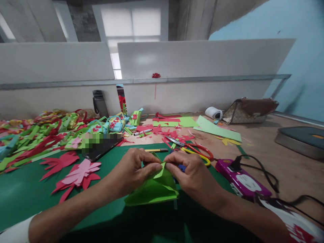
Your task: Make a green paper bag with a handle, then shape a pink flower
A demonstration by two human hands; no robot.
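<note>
A folded bright green paper piece (154,192), shaped like a small pouch or bag, is held up over the dark green mat (108,216). My left hand (134,170) pinches its top edge between thumb and forefinger. Close beside it, my right hand (191,173) pinches the same edge from the other side. A dark blue object (181,167), partly hidden, lies behind my right fingers. Just beyond my hands are a yellow cutter knife (157,150) and scissors (194,150) with red and yellow handles.
Pink and red paper flowers (81,172) and a black phone (103,148) lie left, before piled paper bags and strips (45,138). A purple power strip (243,179) with cables sits right. Behind are a bottle (100,104), green sheets (217,128), a handbag (249,109) and a case (301,138).
</note>
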